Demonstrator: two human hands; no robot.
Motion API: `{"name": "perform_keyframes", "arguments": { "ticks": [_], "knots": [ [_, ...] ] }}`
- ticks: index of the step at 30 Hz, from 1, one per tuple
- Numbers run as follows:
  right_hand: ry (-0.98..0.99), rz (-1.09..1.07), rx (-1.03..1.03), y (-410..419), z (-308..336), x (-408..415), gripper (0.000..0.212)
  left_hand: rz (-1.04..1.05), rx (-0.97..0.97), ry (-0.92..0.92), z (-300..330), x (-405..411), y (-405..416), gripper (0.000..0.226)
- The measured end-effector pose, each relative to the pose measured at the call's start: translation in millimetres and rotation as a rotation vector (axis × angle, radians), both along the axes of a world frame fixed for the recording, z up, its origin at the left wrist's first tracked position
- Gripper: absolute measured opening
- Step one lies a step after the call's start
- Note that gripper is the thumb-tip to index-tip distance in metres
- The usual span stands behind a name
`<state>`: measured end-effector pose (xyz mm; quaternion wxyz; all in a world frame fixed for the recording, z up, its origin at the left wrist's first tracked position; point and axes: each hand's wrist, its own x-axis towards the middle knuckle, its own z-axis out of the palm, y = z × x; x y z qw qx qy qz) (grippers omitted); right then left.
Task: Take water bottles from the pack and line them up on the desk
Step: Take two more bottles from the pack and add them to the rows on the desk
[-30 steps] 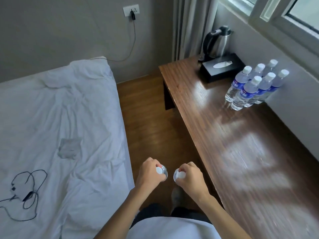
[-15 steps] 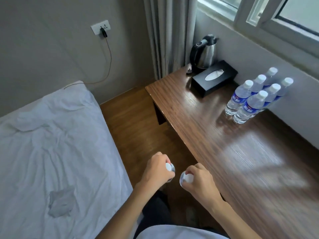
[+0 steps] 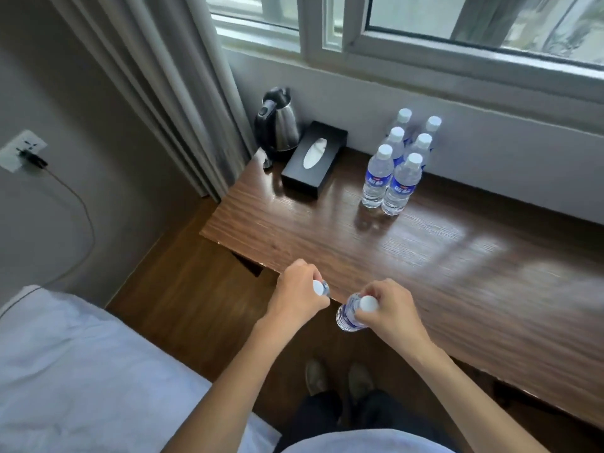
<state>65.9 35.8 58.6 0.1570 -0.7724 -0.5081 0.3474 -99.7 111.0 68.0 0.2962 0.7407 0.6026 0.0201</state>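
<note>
Over tabletop [image 3: 327,243] edge, both grips clenched round bottles [image 3: 348,313] near caps (smooth plastic, probably slippery, fairly heavy if full).

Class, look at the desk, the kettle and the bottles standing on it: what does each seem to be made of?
Long brown desk: wood or wood-look laminate, glossy; grain lines and window glare show. Silver kettle: polished metal body, mirror-like, with a black, probably plastic handle. Six clear bottles: transparent thin plastic, white caps, blue labels.

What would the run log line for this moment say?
left hand: holds bottle | right hand: holds bottle | both at desk edge | six bottles standing by wall | not yet placed
</note>
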Motion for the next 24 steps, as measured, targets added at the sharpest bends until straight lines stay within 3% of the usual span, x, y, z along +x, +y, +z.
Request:
{"name": "perform_keyframes", "arguments": {
  "ticks": [13, 24],
  "knots": [
    [0.017, -0.254, 0.020, 56, 0, 33, 0.013, -0.114, -0.038, -0.037, -17, 70, 67, 0.022],
    [0.018, -0.207, 0.050, 67, -18, 49, 0.017, -0.196, -0.016, -0.159, -30, 87, 85, 0.018]
  ]
}}
